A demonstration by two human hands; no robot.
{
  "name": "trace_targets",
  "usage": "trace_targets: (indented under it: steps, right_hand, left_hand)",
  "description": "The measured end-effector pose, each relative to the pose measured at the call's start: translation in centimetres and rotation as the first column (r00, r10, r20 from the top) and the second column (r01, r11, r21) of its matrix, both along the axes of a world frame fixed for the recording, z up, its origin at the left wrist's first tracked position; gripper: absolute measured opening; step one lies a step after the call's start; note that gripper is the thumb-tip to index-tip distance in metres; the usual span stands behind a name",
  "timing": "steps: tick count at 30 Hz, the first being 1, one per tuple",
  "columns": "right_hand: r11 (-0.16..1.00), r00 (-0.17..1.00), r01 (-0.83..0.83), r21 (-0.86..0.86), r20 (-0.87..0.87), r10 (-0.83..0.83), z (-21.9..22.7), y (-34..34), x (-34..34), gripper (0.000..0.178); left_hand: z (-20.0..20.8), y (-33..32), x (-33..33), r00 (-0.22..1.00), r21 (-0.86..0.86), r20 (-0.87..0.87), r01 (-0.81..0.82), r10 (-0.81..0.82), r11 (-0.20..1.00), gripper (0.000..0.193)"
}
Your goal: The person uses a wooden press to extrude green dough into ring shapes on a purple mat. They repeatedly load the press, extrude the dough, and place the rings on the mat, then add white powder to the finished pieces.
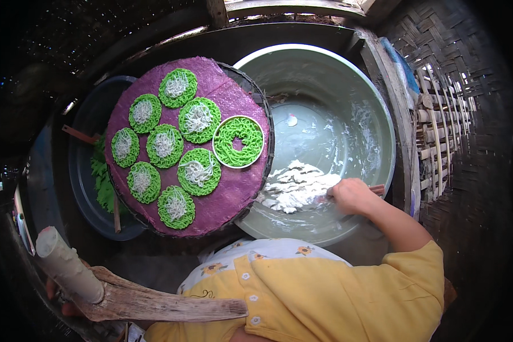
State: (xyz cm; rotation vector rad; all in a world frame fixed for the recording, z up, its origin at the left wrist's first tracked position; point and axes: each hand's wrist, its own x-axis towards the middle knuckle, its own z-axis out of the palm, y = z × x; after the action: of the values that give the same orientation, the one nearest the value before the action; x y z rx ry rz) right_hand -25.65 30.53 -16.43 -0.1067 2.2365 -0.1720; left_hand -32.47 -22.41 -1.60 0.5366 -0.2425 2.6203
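Note:
My right hand (352, 196) is closed around a tool whose wooden handle (377, 189) sticks out behind the fist. Its other end is hidden at the lump of white dough (295, 188) inside a large green-grey basin (385, 122). At the lower left, my left hand (69, 309) shows only a few fingers, wrapped around a wooden noodle press with a pale cylinder and a long wooden handle (165, 302). A round tray covered with purple woven cloth (219, 205) carries several green noodle rounds (175, 88) with white strands in their middles. One green noodle ring (251, 149) sits inside a pale hoop.
A dark blue tub (85, 194) with green leaves (104, 182) stands partly under the tray's left side. A wooden post (402, 148) and a woven bamboo wall (439, 125) rise right of the basin. Wooden beams run behind.

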Motion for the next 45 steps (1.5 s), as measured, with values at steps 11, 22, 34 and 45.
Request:
trace_targets:
  steps: [11,22,34,45]
  right_hand:
    - [0.843,0.978,0.209,-0.496,0.084,-0.193,3.3,2.7,-1.8,0.040]
    - [0.321,0.996,0.081,-0.944,0.090,0.013,14.0,0.2,-1.2,0.038]
    - [0.797,0.289,-0.603,0.026,-0.924,0.249,24.0,-10.8,-2.6,0.017]
    - [0.608,-0.607,-0.398,0.687,-0.694,0.386,24.1,-22.1,0.7,0.024]
  left_hand:
    - [2.5,2.7,1.5,0.549,-0.570,-0.707,-0.816,0.447,0.100,0.038]
    - [5.3,10.5,4.3,0.553,-0.292,-0.793,-0.714,-0.256,-0.636,0.058]
    - [3.7,10.0,3.0,0.321,-0.002,-0.696,-0.895,-0.643,-0.445,0.041]
    - [1.1,8.4,1.5,0.267,0.065,-0.828,-0.828,-0.493,-0.557,0.064]
